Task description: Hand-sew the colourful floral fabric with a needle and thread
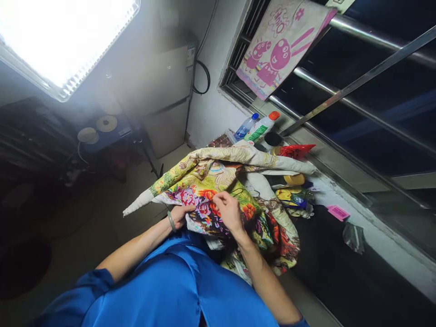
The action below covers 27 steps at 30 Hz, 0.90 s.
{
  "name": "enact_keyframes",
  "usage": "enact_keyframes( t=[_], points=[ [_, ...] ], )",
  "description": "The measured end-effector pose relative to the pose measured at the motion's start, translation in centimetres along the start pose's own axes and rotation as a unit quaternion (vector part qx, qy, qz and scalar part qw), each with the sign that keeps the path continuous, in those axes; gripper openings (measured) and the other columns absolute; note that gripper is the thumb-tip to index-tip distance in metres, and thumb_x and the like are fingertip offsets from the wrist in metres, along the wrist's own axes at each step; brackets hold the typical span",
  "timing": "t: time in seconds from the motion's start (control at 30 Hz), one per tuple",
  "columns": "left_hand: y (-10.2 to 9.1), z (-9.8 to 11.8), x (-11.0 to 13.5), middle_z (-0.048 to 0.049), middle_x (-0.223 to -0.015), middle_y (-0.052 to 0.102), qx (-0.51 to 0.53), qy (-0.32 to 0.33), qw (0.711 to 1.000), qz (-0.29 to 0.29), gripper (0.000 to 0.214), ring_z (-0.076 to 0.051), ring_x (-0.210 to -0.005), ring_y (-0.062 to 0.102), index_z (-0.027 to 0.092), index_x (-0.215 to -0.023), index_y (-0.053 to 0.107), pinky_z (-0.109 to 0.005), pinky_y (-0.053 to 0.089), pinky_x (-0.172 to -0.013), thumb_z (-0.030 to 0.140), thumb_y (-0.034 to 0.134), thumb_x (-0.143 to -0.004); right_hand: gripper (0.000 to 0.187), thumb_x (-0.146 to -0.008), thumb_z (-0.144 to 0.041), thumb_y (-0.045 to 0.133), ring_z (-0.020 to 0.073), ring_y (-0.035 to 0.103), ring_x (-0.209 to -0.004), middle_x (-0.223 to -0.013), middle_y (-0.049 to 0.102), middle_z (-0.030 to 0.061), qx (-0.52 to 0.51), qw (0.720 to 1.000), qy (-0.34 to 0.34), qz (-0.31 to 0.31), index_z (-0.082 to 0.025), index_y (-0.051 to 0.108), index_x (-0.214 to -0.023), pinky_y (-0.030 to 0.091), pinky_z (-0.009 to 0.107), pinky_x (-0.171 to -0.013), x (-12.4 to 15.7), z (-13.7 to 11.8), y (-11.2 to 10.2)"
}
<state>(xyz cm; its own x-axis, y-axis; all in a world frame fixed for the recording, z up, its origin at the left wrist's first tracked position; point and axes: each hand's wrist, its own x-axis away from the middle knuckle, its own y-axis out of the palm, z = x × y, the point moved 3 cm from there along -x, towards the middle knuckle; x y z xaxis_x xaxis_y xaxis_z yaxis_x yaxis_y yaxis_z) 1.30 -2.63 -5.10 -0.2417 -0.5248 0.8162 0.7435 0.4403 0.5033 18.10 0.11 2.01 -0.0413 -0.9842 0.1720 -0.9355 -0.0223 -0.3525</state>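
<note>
A large embroidered cloth (218, 168), apparently cross-stitch, spreads in front of me with pink, orange and red flowers on green and dark ground. Its upper side is rolled into a long whitish-green tube, and the rest falls in folds to the right. My left hand (180, 215), with a bangle at the wrist, grips the cloth's near left edge; some of its fingers are hidden beneath. Over the orange flowers my right hand (229, 212) is closed in a pinch. Whatever sits between those fingertips is too small to make out.
Beyond the cloth stand a blue-capped bottle (245, 127), a red-capped white bottle (262, 127) and a red packet (296, 151). A yellow-and-blue packet (293, 198) lies by the sill. Further right are a pink card (338, 212) and a dark surface (340, 263). A bright lamp (68, 36) hangs upper left.
</note>
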Motion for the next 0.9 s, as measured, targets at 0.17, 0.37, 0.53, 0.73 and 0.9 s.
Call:
enact_keyframes(
  t=[0.17,0.37,0.53,0.73,0.9],
  points=[
    [-0.7,-0.3,-0.4,-0.0096,-0.075,0.078,-0.014,-0.004,0.999,0.029,0.035,-0.03,-0.083,0.076,0.012,-0.08,0.074,-0.043,0.059,-0.089,-0.004,0.084,-0.051,0.022,-0.084,-0.037,0.052,0.0119,0.047,-0.038,-0.048,0.054,-0.0041,0.027,0.988,0.077,-0.127,-0.021,0.063,-0.072,0.036,0.022,-0.039,2.8,1.7,3.1],
    [-0.7,-0.6,-0.1,-0.0095,-0.073,0.078,0.0,0.007,0.999,0.037,0.033,-0.029,-0.082,0.075,0.012,-0.073,0.071,-0.043,0.059,-0.087,-0.006,0.082,-0.048,0.028,-0.083,-0.032,0.049,0.0132,0.05,-0.036,-0.052,0.061,-0.0015,0.046,0.986,0.083,-0.136,-0.019,0.074,-0.086,0.039,0.024,-0.04,3.3,2.3,3.8],
    [-1.0,-0.9,-0.1,-0.0087,-0.069,0.076,0.004,0.012,0.999,0.045,0.031,-0.028,-0.076,0.075,0.012,-0.069,0.07,-0.041,0.06,-0.083,-0.008,0.081,-0.048,0.027,-0.082,-0.029,0.051,0.0138,0.052,-0.037,-0.05,0.062,-0.0005,0.062,0.984,0.07,-0.15,-0.019,0.076,-0.081,0.04,0.024,-0.041,3.4,2.1,3.9],
    [-0.8,-0.9,0.3,-0.0095,-0.07,0.077,0.021,0.014,0.999,0.047,0.035,-0.029,-0.078,0.075,0.011,-0.071,0.07,-0.042,0.06,-0.083,-0.011,0.079,-0.046,0.026,-0.084,-0.028,0.051,0.0139,0.053,-0.036,-0.049,0.062,-0.0006,0.071,0.985,0.064,-0.143,-0.02,0.075,-0.079,0.042,0.023,-0.042,3.5,2.2,4.0],
    [-0.3,-0.6,0.7,-0.0093,-0.077,0.078,0.033,0.039,0.998,0.041,0.047,-0.031,-0.087,0.075,0.011,-0.085,0.074,-0.044,0.058,-0.089,-0.012,0.08,-0.044,0.026,-0.084,-0.028,0.052,0.0145,0.053,-0.037,-0.048,0.062,-0.0006,0.072,0.985,0.057,-0.147,-0.02,0.076,-0.08,0.041,0.024,-0.04,3.4,2.3,4.1]
  ],
)
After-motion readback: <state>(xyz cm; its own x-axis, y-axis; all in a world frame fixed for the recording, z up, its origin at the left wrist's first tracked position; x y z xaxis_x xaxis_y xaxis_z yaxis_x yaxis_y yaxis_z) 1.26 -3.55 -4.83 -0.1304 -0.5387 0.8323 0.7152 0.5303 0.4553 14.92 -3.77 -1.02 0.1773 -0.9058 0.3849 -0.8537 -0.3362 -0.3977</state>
